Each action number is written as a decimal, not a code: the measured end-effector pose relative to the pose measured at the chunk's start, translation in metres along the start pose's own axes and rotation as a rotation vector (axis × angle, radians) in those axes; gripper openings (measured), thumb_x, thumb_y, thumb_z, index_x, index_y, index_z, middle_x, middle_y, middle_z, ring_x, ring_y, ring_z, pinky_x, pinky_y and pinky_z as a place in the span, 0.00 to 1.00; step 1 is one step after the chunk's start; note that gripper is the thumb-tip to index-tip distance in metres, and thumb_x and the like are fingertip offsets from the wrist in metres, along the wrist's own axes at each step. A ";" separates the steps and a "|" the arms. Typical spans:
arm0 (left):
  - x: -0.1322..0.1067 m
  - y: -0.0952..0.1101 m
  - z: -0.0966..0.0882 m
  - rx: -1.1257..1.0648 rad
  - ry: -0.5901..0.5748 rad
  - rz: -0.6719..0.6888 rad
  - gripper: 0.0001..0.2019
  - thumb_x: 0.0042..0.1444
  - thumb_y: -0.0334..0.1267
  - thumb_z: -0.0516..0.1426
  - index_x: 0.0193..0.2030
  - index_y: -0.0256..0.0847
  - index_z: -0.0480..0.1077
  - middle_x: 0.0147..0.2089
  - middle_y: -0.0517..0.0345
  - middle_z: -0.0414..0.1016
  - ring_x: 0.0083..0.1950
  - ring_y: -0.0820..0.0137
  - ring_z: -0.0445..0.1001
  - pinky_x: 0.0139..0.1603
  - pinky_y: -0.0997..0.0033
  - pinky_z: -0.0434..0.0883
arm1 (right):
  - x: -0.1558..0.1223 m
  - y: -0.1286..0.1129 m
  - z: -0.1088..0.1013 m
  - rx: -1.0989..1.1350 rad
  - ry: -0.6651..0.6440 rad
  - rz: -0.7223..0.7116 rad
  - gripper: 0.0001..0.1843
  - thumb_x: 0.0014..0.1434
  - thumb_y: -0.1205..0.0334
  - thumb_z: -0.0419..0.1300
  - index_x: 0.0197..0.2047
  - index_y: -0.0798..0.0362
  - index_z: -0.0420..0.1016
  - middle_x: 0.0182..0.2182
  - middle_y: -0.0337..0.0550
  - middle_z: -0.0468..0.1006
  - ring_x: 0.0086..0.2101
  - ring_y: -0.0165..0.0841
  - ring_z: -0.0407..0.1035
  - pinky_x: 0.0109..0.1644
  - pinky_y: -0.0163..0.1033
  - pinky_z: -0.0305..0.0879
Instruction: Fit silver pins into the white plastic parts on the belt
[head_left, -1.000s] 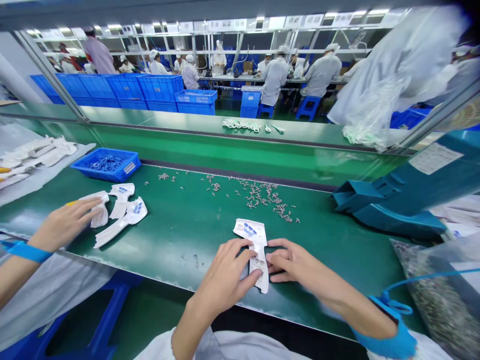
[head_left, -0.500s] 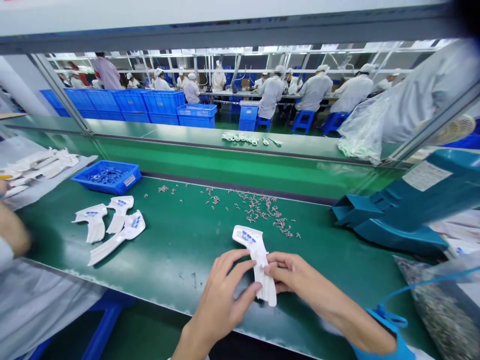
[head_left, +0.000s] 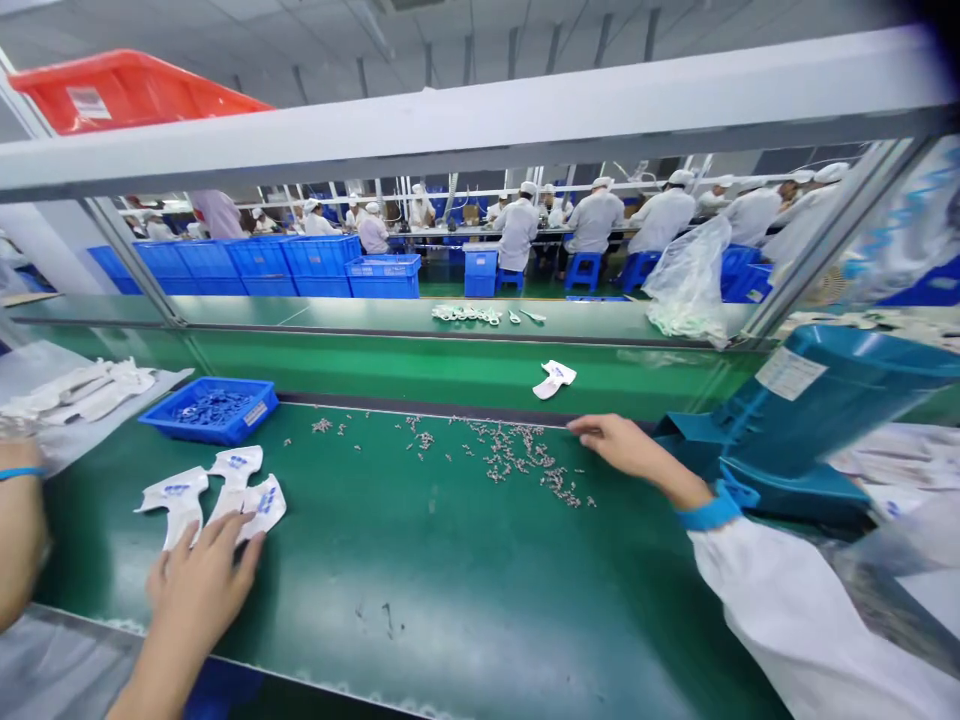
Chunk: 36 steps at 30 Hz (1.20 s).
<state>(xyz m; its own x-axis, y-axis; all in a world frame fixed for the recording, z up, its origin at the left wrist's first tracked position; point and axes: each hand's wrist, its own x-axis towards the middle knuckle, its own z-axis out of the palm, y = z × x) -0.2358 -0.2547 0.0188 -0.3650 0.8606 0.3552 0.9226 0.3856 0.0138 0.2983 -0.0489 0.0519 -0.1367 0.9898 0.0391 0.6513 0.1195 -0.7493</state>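
Note:
My left hand (head_left: 206,575) reaches over a group of white plastic shells with blue markings. Its spread fingers overlap the lower ends of the middle shell (head_left: 236,466) and the right shell (head_left: 264,502); whether they touch is hard to make out. A further white shell (head_left: 176,492) lies at the group's left side. At the far edge of the green table, my right hand (head_left: 611,443) is open with fingers stretched out and nothing in them. Beyond those fingertips, one white shell (head_left: 553,379) is on the green strip. Many small screws (head_left: 517,450) lie scattered left of my right hand.
A blue tray (head_left: 247,428) of small blue parts stands at the back left. At the right is a teal scoop-shaped bin (head_left: 817,400). Another person's arm (head_left: 19,540) is at the left edge. A metal frame (head_left: 450,130) crosses overhead.
The white shell that both hands held is now beyond the table, on the green strip. My right hand let go of it and moved forward; my left hand moved left to the group.

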 end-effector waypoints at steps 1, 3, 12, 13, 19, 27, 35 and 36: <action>-0.001 -0.005 0.002 -0.010 -0.001 0.022 0.24 0.64 0.50 0.45 0.53 0.42 0.74 0.58 0.46 0.74 0.62 0.39 0.66 0.60 0.32 0.61 | -0.012 0.005 0.000 -0.060 -0.036 -0.032 0.10 0.52 0.68 0.63 0.39 0.51 0.82 0.40 0.47 0.84 0.43 0.43 0.76 0.54 0.47 0.68; -0.003 -0.009 0.004 -0.069 -0.002 0.068 0.23 0.63 0.53 0.45 0.51 0.45 0.75 0.55 0.47 0.75 0.55 0.43 0.72 0.55 0.36 0.67 | -0.032 0.012 0.005 -0.163 -0.089 -0.082 0.10 0.52 0.65 0.63 0.39 0.50 0.82 0.39 0.46 0.83 0.38 0.41 0.76 0.47 0.44 0.69; -0.033 0.043 0.000 -0.446 0.091 0.324 0.24 0.60 0.62 0.51 0.44 0.44 0.74 0.45 0.49 0.75 0.47 0.53 0.76 0.51 0.52 0.72 | -0.055 0.007 0.013 -0.388 -0.067 -0.166 0.12 0.64 0.59 0.51 0.39 0.51 0.74 0.37 0.48 0.79 0.36 0.40 0.73 0.40 0.42 0.66; -0.039 0.055 -0.002 -0.470 0.092 0.338 0.22 0.61 0.60 0.51 0.44 0.45 0.73 0.45 0.50 0.75 0.48 0.54 0.75 0.50 0.54 0.73 | -0.059 0.002 0.011 -0.386 -0.062 -0.183 0.13 0.65 0.57 0.50 0.40 0.51 0.74 0.37 0.48 0.80 0.37 0.41 0.73 0.41 0.43 0.66; -0.079 0.139 -0.017 -0.585 -0.011 0.379 0.11 0.65 0.45 0.55 0.48 0.44 0.72 0.49 0.50 0.74 0.50 0.57 0.73 0.51 0.55 0.73 | -0.090 -0.038 0.005 -0.178 -0.126 -0.113 0.16 0.62 0.48 0.55 0.43 0.48 0.77 0.39 0.45 0.82 0.37 0.41 0.76 0.40 0.41 0.68; -0.113 0.235 -0.043 -0.864 -0.165 0.347 0.21 0.65 0.33 0.53 0.64 0.46 0.60 0.60 0.47 0.67 0.61 0.58 0.66 0.60 0.53 0.69 | -0.123 -0.082 0.036 0.037 -0.413 -0.091 0.14 0.62 0.50 0.57 0.34 0.51 0.76 0.30 0.41 0.80 0.32 0.35 0.71 0.34 0.36 0.62; -0.121 0.239 -0.057 -0.987 -0.239 0.426 0.04 0.66 0.34 0.54 0.44 0.44 0.70 0.44 0.54 0.73 0.49 0.62 0.70 0.50 0.60 0.71 | -0.133 -0.095 0.065 0.237 -0.651 -0.081 0.15 0.60 0.50 0.61 0.31 0.54 0.75 0.26 0.38 0.74 0.29 0.31 0.65 0.32 0.33 0.58; -0.122 0.238 -0.058 -0.971 -0.230 0.423 0.04 0.66 0.35 0.54 0.42 0.44 0.70 0.42 0.54 0.74 0.47 0.62 0.70 0.48 0.60 0.70 | -0.133 -0.096 0.068 0.264 -0.661 -0.079 0.15 0.59 0.50 0.62 0.31 0.54 0.75 0.26 0.38 0.74 0.29 0.31 0.65 0.32 0.33 0.59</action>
<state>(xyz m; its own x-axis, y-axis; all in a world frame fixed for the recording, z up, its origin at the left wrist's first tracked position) 0.0352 -0.2870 0.0326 0.0844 0.9428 0.3225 0.6476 -0.2979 0.7013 0.2033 -0.1977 0.0743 -0.6540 0.7151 -0.2468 0.4303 0.0833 -0.8988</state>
